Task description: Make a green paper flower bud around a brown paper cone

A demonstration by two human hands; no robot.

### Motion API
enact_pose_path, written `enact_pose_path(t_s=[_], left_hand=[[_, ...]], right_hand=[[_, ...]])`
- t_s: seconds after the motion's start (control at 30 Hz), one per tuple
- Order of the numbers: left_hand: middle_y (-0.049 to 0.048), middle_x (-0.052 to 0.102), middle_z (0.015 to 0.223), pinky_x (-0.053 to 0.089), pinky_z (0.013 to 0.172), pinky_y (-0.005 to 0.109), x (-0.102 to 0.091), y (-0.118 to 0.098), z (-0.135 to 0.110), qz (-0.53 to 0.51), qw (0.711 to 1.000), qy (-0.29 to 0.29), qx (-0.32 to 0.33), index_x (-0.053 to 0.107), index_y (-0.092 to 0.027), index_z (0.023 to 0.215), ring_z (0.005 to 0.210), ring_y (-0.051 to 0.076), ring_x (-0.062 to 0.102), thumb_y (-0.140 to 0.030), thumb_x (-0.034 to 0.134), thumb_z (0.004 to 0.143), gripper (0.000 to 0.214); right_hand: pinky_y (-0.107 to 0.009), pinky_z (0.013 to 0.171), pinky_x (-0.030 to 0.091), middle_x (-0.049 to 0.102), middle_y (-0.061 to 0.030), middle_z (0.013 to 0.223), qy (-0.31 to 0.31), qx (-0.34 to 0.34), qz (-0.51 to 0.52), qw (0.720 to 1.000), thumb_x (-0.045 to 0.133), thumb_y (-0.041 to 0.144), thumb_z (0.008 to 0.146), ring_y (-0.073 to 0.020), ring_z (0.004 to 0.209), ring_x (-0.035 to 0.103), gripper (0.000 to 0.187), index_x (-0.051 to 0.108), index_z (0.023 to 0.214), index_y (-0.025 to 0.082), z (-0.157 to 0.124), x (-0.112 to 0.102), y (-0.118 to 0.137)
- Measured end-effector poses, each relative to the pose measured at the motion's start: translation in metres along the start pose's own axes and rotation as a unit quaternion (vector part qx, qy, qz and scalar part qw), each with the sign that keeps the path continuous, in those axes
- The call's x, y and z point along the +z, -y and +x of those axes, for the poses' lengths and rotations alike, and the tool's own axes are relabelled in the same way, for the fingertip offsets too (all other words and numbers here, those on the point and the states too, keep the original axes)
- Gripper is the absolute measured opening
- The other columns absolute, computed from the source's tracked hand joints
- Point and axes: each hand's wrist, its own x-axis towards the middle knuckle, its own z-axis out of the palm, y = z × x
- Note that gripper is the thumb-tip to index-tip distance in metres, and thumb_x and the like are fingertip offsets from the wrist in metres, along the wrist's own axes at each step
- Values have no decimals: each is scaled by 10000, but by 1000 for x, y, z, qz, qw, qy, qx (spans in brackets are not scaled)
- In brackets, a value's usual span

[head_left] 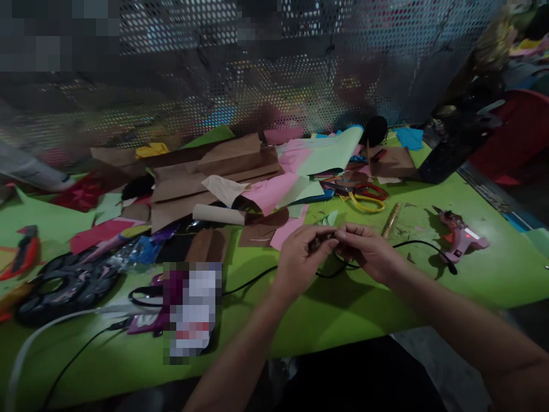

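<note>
- Bare forearms, nearest the camera, reach over the near edge of the lime-green table and come together above its surface, right of its middle.
- Left hand and right hand face each other, thumb and forefinger of each pressed together in a pinch, their tips touching or nearly so.
- Any small piece between those tips is hidden; I cannot tell what it is, only that it would sit there, raised off the surface.
- Green-and-white striped paper shows just beyond the fingers; whether it is gripped or lies on the surface, I cannot tell.
- Judging by the pose, the step in hand is close fingertip work on something small, using both hands at once.
- As I judge it, the next move calls for one steady pinch while the other hand adjusts, both kept free of the cord below.
- Black cord runs beneath the hands to the pink glue gun near the right edge, its red light lit.
- Golden-brown stick lies between right hand and glue gun.
- Yellow-handled scissors lie beyond, towards the far edge, near a curled pink sheet.
</note>
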Motion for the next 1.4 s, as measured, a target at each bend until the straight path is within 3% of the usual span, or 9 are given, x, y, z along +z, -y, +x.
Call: enact_pose_path(t_s=[0.17,0.47,0.8,0.97,1.17,1.27,1.4], left_hand=[[31,711,789,462,678,261,4,1,-5,28,999,-14,21,702,-205,838,718,146,610,-336,651,915,160],[28,673,820,464,716,260,4,0,-5,56,996,-6,64,637,-208,855,763,143,596,-272,564,946,133],[6,659,769,470,681,239,4,-2,-5,-90,991,-78,-62,671,-202,891,707,128,588,-296,611,919,115],[38,739,896,511,771,270,10,-5,-3,-89,994,-32,-55,757,-211,952,815,161,658,-254,673,871,124],[15,707,756,495,664,231,11,-2,-5,-81,995,-51,-38,712,-183,798,711,134,631,-268,720,843,96],[28,747,837,524,729,244,11,-3,-11,-63,998,0,-29,730,-185,878,780,144,673,-221,666,875,74],[43,786,1024,535,903,308,14,-10,-24,-8,986,160,35,754,-222,1056,998,184,696,-161,633,887,217]], right_hand=[[-242,495,289,528,39,578,3,-26,-41,999,833,499,740,-81,508,400,376,642,668,183,-1,0,-1],[-247,509,293,528,37,588,-2,-47,-66,997,811,506,762,-87,524,400,362,661,698,183,-4,1,1],[-245,492,315,597,4,641,-50,-85,-53,994,829,466,739,-102,557,453,308,683,685,200,-3,-4,12],[-244,497,331,559,20,607,-22,-84,-72,994,808,478,763,-98,541,441,342,647,657,196,-3,-4,9],[-249,510,360,584,13,612,5,-92,-86,992,788,471,790,-103,535,471,335,669,652,190,-3,-5,6],[-253,564,415,629,1,652,-16,-125,-73,989,768,442,816,-116,589,525,309,680,652,195,-4,-7,10],[-250,662,468,694,6,767,-64,-169,-32,983,769,341,818,-123,684,595,118,735,806,229,-4,-12,15]])
